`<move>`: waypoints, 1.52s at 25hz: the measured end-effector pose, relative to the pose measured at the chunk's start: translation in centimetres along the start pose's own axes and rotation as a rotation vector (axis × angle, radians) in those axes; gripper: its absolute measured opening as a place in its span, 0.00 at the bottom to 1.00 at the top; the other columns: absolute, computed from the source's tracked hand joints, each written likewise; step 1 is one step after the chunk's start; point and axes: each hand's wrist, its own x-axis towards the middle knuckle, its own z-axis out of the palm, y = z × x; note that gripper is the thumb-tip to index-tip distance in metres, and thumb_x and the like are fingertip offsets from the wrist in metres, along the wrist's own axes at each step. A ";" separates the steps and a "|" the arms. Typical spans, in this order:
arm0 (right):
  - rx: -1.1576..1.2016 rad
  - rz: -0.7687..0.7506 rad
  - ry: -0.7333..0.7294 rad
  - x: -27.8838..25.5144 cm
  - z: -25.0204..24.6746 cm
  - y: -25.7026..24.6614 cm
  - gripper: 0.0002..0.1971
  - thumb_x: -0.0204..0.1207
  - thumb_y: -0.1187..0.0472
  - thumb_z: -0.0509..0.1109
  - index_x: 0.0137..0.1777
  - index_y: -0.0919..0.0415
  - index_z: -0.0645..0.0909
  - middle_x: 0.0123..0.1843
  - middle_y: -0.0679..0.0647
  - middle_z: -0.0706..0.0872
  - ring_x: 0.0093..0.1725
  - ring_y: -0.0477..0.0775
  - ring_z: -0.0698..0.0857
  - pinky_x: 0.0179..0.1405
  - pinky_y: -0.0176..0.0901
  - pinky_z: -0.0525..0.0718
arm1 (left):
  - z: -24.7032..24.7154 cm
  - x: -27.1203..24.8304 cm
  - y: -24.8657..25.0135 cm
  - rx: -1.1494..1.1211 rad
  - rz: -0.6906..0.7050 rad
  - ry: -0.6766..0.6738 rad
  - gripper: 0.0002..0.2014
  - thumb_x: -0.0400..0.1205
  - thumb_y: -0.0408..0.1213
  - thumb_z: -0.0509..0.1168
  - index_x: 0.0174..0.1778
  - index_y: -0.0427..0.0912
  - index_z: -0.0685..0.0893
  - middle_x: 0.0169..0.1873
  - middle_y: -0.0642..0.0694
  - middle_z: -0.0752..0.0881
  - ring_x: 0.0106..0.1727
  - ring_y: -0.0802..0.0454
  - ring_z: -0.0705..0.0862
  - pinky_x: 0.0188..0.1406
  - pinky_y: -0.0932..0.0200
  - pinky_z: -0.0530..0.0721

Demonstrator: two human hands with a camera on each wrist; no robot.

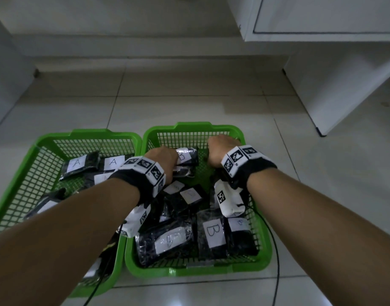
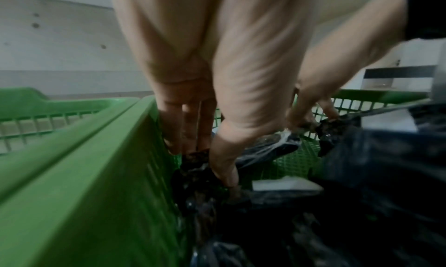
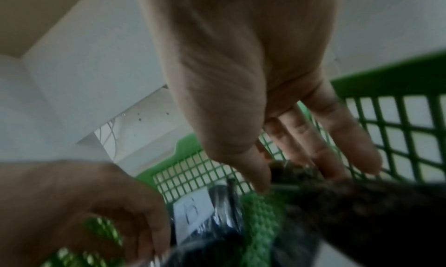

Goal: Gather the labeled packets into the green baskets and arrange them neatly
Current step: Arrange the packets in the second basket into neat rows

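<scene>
Two green baskets stand side by side on the floor. The left basket (image 1: 90,134) holds black packets labeled A (image 1: 76,165). The right basket (image 1: 189,127) holds several labeled B (image 1: 212,231). Both hands reach into the right basket's far end. My left hand (image 1: 163,155) (image 2: 202,162) pinches the end of a wrapped B packet (image 1: 187,156) (image 2: 265,149) between thumb and fingers, close to the basket's left wall (image 2: 144,175). My right hand (image 1: 220,149) (image 3: 296,175) pinches another black packet (image 3: 350,198) (image 2: 330,126) near the far wall; its label is hidden.
White cabinets (image 1: 335,80) stand at the back right, and a white wall (image 1: 4,80) rises on the left. A black cable (image 1: 275,250) trails over the right basket's right rim onto the tiled floor (image 1: 189,102). A white camera box (image 1: 229,199) hangs under each wrist.
</scene>
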 end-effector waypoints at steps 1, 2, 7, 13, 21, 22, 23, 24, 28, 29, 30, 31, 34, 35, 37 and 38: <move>0.039 0.018 0.025 -0.1 -0.5 0.2 0.04 0.77 0.64 0.72 0.49 0.64 0.85 0.50 0.59 0.88 0.48 0.62 0.87 0.43 0.45 0.82 | 0.0 0.0 0.0 0.013 0.002 0.014 0.19 0.71 0.40 0.76 0.58 0.44 0.84 0.56 0.44 0.87 0.56 0.42 0.87 0.51 0.53 0.86; 0.098 0.032 0.046 -0.2 -1.0 0.5 0.04 0.76 0.64 0.72 0.45 0.65 0.84 0.44 0.58 0.87 0.43 0.61 0.86 0.39 0.45 0.82 | -0.1 0.1 0.0 0.016 -0.002 0.012 0.21 0.70 0.41 0.78 0.57 0.44 0.83 0.55 0.44 0.86 0.56 0.42 0.87 0.49 0.53 0.86; 0.813 0.129 -0.080 -0.8 -1.8 2.6 0.08 0.84 0.69 0.63 0.57 0.69 0.83 0.51 0.67 0.91 0.48 0.70 0.93 0.47 0.62 0.93 | -1.2 0.4 0.0 -0.084 -0.010 -0.052 0.26 0.68 0.56 0.78 0.57 0.46 0.82 0.52 0.48 0.84 0.52 0.47 0.84 0.44 0.59 0.80; 1.239 0.248 -0.066 -0.9 -1.2 1.7 0.07 0.83 0.73 0.64 0.55 0.69 0.83 0.56 0.65 0.90 0.45 0.61 0.90 0.40 0.52 0.93 | -0.7 0.2 1.2 0.129 0.018 0.038 0.21 0.73 0.55 0.72 0.56 0.45 0.82 0.51 0.46 0.85 0.52 0.46 0.86 0.44 0.56 0.82; 1.402 0.155 -0.003 -2.0 -1.0 2.1 0.06 0.74 0.71 0.72 0.49 0.71 0.87 0.46 0.65 0.93 0.38 0.58 0.92 0.35 0.45 0.89 | -3.9 0.4 -0.3 -0.497 -0.066 0.141 0.30 0.66 0.58 0.79 0.63 0.51 0.83 0.53 0.52 0.86 0.52 0.49 0.85 0.56 0.51 0.86; 1.490 0.109 -0.069 -2.4 -0.9 2.0 0.06 0.75 0.74 0.71 0.51 0.73 0.85 0.48 0.67 0.93 0.42 0.59 0.93 0.40 0.47 0.92 | -4.2 0.0 -0.3 -0.613 -0.038 0.152 0.32 0.67 0.54 0.80 0.67 0.54 0.80 0.56 0.54 0.86 0.55 0.50 0.85 0.60 0.51 0.84; 1.553 0.069 -0.126 -2.8 -0.8 1.8 0.07 0.76 0.76 0.71 0.52 0.74 0.84 0.50 0.68 0.92 0.45 0.61 0.93 0.45 0.50 0.93 | -4.3 -0.4 -0.4 -0.727 -0.008 0.139 0.32 0.69 0.49 0.81 0.69 0.55 0.80 0.58 0.54 0.86 0.57 0.51 0.86 0.61 0.52 0.84; 1.584 0.044 -0.164 -3.1 -0.6 1.6 0.07 0.77 0.77 0.71 0.54 0.76 0.83 0.51 0.69 0.92 0.48 0.62 0.94 0.49 0.52 0.93 | -4.2 -0.8 -0.4 -0.850 0.013 0.119 0.28 0.71 0.43 0.80 0.67 0.53 0.81 0.58 0.53 0.87 0.56 0.52 0.88 0.58 0.53 0.86; 1.193 -0.029 -0.200 -4.6 0.2 0.3 0.13 0.75 0.75 0.75 0.59 0.68 0.84 0.51 0.63 0.93 0.50 0.59 0.94 0.52 0.50 0.93 | -3.2 -3.1 -1.4 -0.958 0.002 0.141 0.15 0.81 0.38 0.72 0.64 0.46 0.84 0.54 0.48 0.90 0.47 0.50 0.91 0.47 0.55 0.90; 0.940 -0.085 -0.203 -5.0 0.3 -0.2 0.16 0.74 0.74 0.76 0.60 0.63 0.85 0.52 0.58 0.93 0.51 0.57 0.93 0.51 0.49 0.93 | -2.9 -3.3 -2.0 -0.853 -0.013 0.186 0.16 0.81 0.40 0.71 0.66 0.49 0.83 0.55 0.49 0.89 0.49 0.49 0.90 0.51 0.50 0.89; 0.697 -0.164 -0.236 -5.5 0.6 -0.9 0.19 0.72 0.75 0.76 0.61 0.59 0.85 0.55 0.54 0.92 0.54 0.55 0.92 0.51 0.48 0.92 | -2.5 -3.7 -2.7 -0.760 -0.030 0.223 0.18 0.81 0.42 0.71 0.68 0.51 0.82 0.57 0.49 0.89 0.50 0.49 0.89 0.52 0.50 0.88; 0.491 -0.249 -0.283 -6.0 1.0 -1.7 0.23 0.69 0.75 0.76 0.63 0.56 0.85 0.58 0.51 0.90 0.57 0.53 0.89 0.50 0.47 0.91 | -2.3 -4.0 -3.1 -0.692 -0.045 0.240 0.19 0.81 0.42 0.70 0.69 0.53 0.81 0.57 0.50 0.88 0.49 0.51 0.88 0.50 0.55 0.86; 0.204 -0.385 -0.233 -7.0 2.6 -3.4 0.27 0.67 0.72 0.76 0.67 0.54 0.84 0.65 0.51 0.85 0.62 0.54 0.85 0.54 0.45 0.88 | -1.7 -4.7 -3.6 -0.608 -0.071 0.239 0.20 0.81 0.43 0.68 0.70 0.58 0.81 0.54 0.52 0.87 0.40 0.61 0.82 0.35 0.66 0.75; 0.205 -0.393 -0.192 -7.2 2.7 -3.6 0.26 0.67 0.71 0.76 0.66 0.54 0.84 0.65 0.52 0.85 0.61 0.55 0.85 0.56 0.47 0.88 | -1.7 -5.1 -3.7 -0.614 -0.086 0.244 0.20 0.82 0.42 0.68 0.70 0.59 0.81 0.53 0.53 0.86 0.37 0.62 0.81 0.32 0.66 0.73; 0.233 -0.372 -0.196 -7.2 2.6 -3.1 0.27 0.64 0.69 0.79 0.64 0.53 0.84 0.61 0.51 0.86 0.59 0.54 0.86 0.55 0.51 0.90 | -1.7 -5.5 -3.7 -0.684 -0.103 0.250 0.18 0.81 0.40 0.66 0.67 0.58 0.84 0.48 0.52 0.87 0.30 0.58 0.80 0.28 0.64 0.74; 0.264 -0.344 -0.237 -7.0 2.5 -2.7 0.26 0.64 0.67 0.80 0.64 0.53 0.84 0.59 0.50 0.86 0.57 0.53 0.86 0.54 0.51 0.90 | -1.7 -5.6 -3.8 -0.730 -0.111 0.261 0.16 0.81 0.39 0.64 0.64 0.57 0.86 0.43 0.51 0.89 0.27 0.56 0.79 0.27 0.64 0.75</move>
